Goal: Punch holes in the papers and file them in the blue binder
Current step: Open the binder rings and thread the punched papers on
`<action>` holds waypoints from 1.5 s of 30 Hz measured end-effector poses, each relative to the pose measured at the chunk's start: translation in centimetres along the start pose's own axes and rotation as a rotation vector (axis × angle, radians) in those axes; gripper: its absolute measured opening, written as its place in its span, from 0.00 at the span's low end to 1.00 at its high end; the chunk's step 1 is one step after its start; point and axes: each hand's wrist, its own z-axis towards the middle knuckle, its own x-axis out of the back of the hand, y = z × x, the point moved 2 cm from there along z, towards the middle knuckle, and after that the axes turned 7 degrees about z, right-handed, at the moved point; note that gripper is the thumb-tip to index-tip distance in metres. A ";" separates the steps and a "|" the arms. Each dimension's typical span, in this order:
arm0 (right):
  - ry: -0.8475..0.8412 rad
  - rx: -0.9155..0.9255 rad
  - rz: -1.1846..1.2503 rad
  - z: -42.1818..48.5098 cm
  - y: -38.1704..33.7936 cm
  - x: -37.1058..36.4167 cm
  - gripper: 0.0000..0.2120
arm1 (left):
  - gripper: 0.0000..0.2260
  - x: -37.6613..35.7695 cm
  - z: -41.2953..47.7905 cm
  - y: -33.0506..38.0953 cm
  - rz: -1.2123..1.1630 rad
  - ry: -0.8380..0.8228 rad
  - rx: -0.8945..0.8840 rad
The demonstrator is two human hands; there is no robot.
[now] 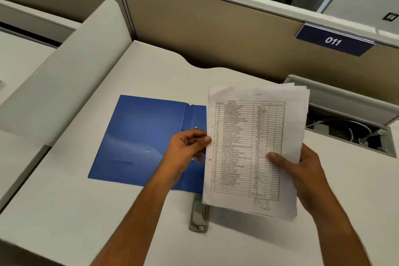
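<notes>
A stack of printed papers (254,147) with a table on the top sheet is held above the desk. Two small holes show near its left edge. My right hand (302,170) grips the stack's right side, thumb on top. My left hand (187,147) pinches the stack's left edge. The blue binder (142,140) lies open on the desk under my left hand, its metal ring mechanism (196,128) partly hidden by my fingers and the papers. A grey hole punch (199,214) sits on the desk just below the binder, partly under the papers.
A beige partition (216,28) runs along the desk's back with signs 010 and 011. An open cable box (349,127) with wires is sunk into the desk at the right. A rounded white divider (69,71) stands at the left.
</notes>
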 end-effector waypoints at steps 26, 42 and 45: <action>0.033 0.038 0.032 -3.0 0.1 1.2 0.16 | 0.09 -1.3 -2.4 1.8 0.092 -0.055 -0.055; 0.026 0.007 0.027 -2.6 0.9 0.5 0.18 | 0.08 -1.4 -1.9 2.8 0.024 0.020 -0.038; 0.030 0.004 0.016 -2.5 1.2 0.7 0.18 | 0.09 -1.4 -1.8 2.6 0.051 0.012 -0.030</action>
